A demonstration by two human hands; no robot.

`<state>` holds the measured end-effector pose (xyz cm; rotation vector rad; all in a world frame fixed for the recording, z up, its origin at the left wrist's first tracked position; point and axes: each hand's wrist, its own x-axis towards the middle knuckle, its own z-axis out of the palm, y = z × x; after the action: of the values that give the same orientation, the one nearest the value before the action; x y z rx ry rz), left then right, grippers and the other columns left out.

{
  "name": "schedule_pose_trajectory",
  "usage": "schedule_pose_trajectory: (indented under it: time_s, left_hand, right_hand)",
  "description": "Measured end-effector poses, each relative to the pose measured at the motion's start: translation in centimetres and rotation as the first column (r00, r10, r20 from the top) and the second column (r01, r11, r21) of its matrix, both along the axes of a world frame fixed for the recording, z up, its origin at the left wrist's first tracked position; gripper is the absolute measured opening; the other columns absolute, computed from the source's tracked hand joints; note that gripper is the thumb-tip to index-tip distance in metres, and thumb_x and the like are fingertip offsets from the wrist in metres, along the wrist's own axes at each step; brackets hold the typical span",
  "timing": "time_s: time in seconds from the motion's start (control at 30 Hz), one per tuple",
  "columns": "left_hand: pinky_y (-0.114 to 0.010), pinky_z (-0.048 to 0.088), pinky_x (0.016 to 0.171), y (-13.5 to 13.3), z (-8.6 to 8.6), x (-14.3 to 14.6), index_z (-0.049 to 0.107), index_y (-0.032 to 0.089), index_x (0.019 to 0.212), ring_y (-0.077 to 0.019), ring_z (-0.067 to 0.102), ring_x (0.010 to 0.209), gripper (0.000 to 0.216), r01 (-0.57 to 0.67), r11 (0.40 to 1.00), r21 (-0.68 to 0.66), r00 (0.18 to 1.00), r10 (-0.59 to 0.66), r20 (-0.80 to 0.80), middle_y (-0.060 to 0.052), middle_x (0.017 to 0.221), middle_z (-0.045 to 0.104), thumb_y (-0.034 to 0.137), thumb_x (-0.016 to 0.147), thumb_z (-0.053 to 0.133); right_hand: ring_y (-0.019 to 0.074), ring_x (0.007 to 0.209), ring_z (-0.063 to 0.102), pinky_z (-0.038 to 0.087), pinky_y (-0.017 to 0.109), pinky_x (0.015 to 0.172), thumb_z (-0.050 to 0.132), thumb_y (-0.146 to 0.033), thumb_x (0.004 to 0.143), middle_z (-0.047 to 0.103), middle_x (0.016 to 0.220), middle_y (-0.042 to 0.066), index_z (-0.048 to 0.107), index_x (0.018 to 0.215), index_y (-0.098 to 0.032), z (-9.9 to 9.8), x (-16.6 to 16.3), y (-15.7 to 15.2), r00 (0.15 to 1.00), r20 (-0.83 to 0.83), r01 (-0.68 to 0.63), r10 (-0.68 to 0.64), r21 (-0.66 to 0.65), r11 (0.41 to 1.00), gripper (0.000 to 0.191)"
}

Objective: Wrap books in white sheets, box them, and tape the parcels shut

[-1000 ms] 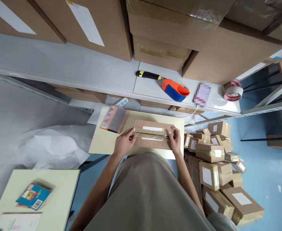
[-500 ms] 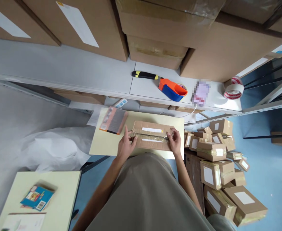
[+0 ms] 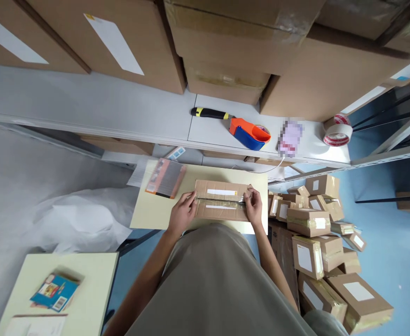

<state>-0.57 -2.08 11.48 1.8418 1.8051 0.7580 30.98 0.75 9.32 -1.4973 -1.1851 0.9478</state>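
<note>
A flat brown cardboard parcel (image 3: 222, 201) with two white label strips and a clear tape line along its middle lies on a small cream table (image 3: 156, 212) in front of me. My left hand (image 3: 182, 213) rests on the parcel's left end, fingers curled against the tape. At the right end, my right hand (image 3: 253, 205) presses down with bent fingers. A thin book with an orange and grey cover (image 3: 165, 177) lies on the table to the left of the parcel.
On the grey shelf (image 3: 121, 112) behind sit an orange and blue tape dispenser (image 3: 250, 133) with a black and yellow handle, a tape roll (image 3: 338, 131) and large cartons (image 3: 226, 42). Several taped small boxes (image 3: 317, 233) pile on the blue floor at right. A second cream table (image 3: 58, 294) holds a blue book (image 3: 53, 291).
My left hand has slid slightly inward along the parcel's left end, and the fingers have curled. The right hand stays on the right end. The view has shifted a little.
</note>
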Motion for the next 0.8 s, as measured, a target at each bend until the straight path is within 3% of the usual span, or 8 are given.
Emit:
schedule_pose_trajectory:
  time_s: [0.2,0.27,0.37,0.47,0.57,0.63,0.7,0.8]
  left_hand:
    - [-0.031,0.065,0.079,0.6,0.4,-1.1,0.076,0.024,0.127,-0.0189,0.078,0.076,0.04,-0.041,0.996,-0.081,0.991,0.051,0.126,-0.007,0.115,0.084,0.052,0.105,0.058]
    - [-0.032,0.065,0.079,1.1,0.7,-1.3,0.076,0.024,0.12,-0.0209,0.079,0.078,0.038,-0.047,0.996,-0.079,0.993,0.055,0.102,-0.006,0.108,0.085,0.055,0.104,0.059]
    - [-0.039,0.065,0.092,2.8,1.7,-1.1,0.076,0.024,0.111,-0.0261,0.081,0.096,0.034,-0.077,0.996,0.032,0.995,0.075,0.059,-0.01,0.116,0.084,0.051,0.107,0.055]
    - [-0.046,0.061,0.108,5.6,4.1,0.2,0.075,0.025,0.113,-0.0297,0.078,0.116,0.027,-0.078,0.979,0.187,0.996,0.067,0.065,-0.011,0.122,0.082,0.041,0.109,0.054]
    - [-0.046,0.06,0.111,9.0,7.6,2.2,0.076,0.026,0.116,-0.0281,0.076,0.12,0.025,0.001,0.956,0.292,0.994,-0.034,0.106,-0.01,0.126,0.081,0.033,0.109,0.053]
    - [-0.044,0.06,0.11,11.0,10.1,3.8,0.076,0.025,0.117,-0.0272,0.076,0.12,0.024,0.03,0.937,0.347,0.987,-0.082,0.137,-0.01,0.126,0.081,0.03,0.109,0.054]
    - [-0.043,0.059,0.11,12.7,12.3,5.3,0.077,0.024,0.117,-0.0259,0.076,0.119,0.024,0.086,0.924,0.372,0.976,-0.153,0.154,-0.009,0.125,0.081,0.027,0.109,0.055]
    - [-0.042,0.06,0.108,14.2,14.3,7.0,0.078,0.022,0.114,-0.026,0.076,0.117,0.023,0.13,0.908,0.4,0.961,-0.214,0.175,-0.009,0.122,0.082,0.022,0.107,0.057]
  right_hand:
    - [0.0311,0.143,0.064,0.053,0.05,0.119,0.061,-0.051,0.107,0.074,0.138,0.016,0.065,0.125,-0.023,-0.2,0.2,-0.6,0.993,0.109,-0.046,0.046,-0.004,0.999,0.034]
    - [0.032,0.146,0.062,0.054,0.05,0.118,0.061,-0.05,0.107,0.071,0.143,0.018,0.066,0.125,-0.022,0.2,0.6,-0.6,0.976,0.204,-0.07,0.07,-0.007,0.998,0.033]
    - [0.0346,0.148,0.059,0.051,0.054,0.12,0.062,-0.044,0.106,0.065,0.152,0.019,0.07,0.118,-0.022,2.1,1.0,0.9,0.911,0.401,-0.121,0.094,0.042,0.992,0.026]
    - [0.0348,0.144,0.06,0.049,0.057,0.121,0.058,-0.038,0.108,0.063,0.155,0.019,0.071,0.124,-0.023,5.9,0.9,4.6,0.842,0.537,-0.177,0.053,0.182,0.967,0.025]
    - [0.0359,0.143,0.057,0.045,0.059,0.122,0.055,-0.036,0.109,0.062,0.155,0.019,0.068,0.134,-0.023,10.3,0.0,10.1,0.789,0.614,-0.242,-0.001,0.312,0.919,0.031]
    - [0.038,0.143,0.056,0.042,0.06,0.123,0.056,-0.037,0.108,0.062,0.154,0.022,0.064,0.139,-0.02,12.4,-1.0,14.1,0.749,0.662,-0.267,-0.011,0.317,0.91,0.037]
    - [0.0403,0.137,0.059,0.04,0.062,0.122,0.059,-0.036,0.105,0.068,0.143,0.027,0.063,0.138,-0.014,13.5,-1.9,17.6,0.722,0.692,-0.251,-0.011,0.277,0.928,0.039]
    - [0.0395,0.124,0.065,0.039,0.061,0.121,0.068,-0.035,0.1,0.077,0.117,0.025,0.066,0.122,-0.014,13.8,-2.8,21.1,0.73,0.684,-0.222,0.011,0.222,0.949,0.031]
